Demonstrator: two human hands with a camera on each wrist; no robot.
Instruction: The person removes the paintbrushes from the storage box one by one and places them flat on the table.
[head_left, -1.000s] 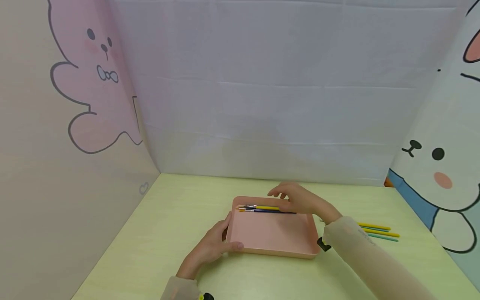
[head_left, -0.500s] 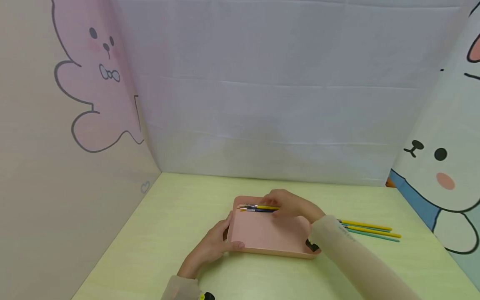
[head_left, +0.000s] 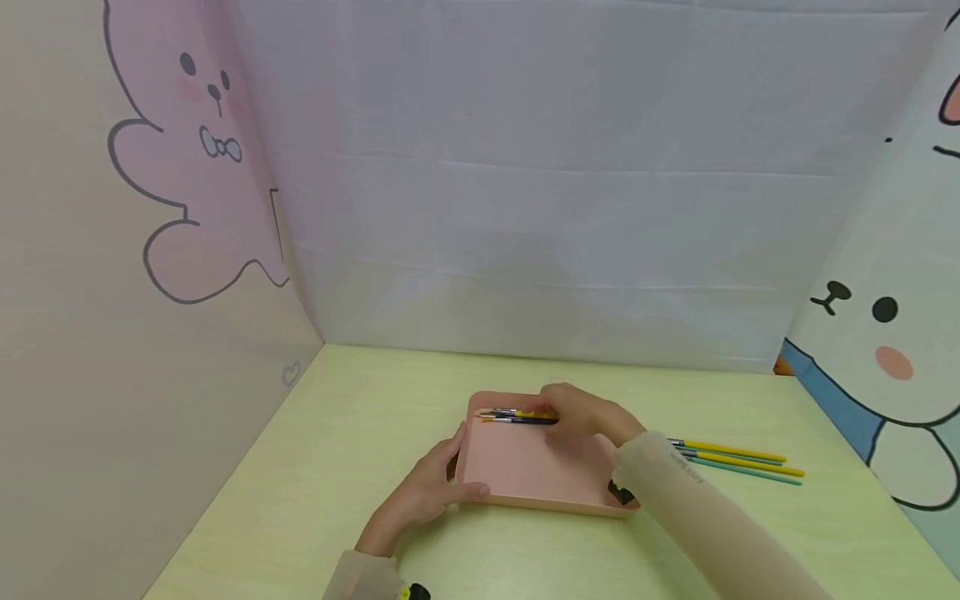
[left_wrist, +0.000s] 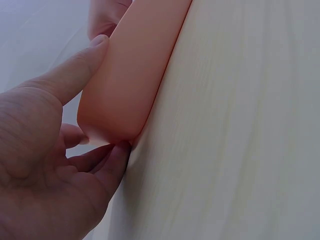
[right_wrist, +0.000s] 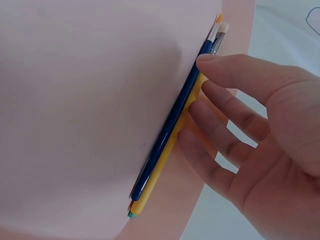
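Observation:
A shallow pink tray lies on the table. My left hand grips its left end, thumb along the near wall and fingers around the corner. Inside, along the far wall, several paintbrushes lie side by side with bristles to the left. A dark blue paintbrush lies against a yellow paintbrush, and a teal handle end peeks out beneath. My right hand pinches this bunch, thumb tip at the blue paintbrush near its ferrule and curled fingers against the yellow one.
More paintbrushes with yellow handles and green handles lie on the table right of the tray, partly behind the right sleeve. A white cloth backdrop stands behind the table, with printed side panels left and right.
My right hand has come down from above the tray's far edge, moving slightly left onto the paintbrushes, its fingers closing around them. The left hand stays in place on the tray.

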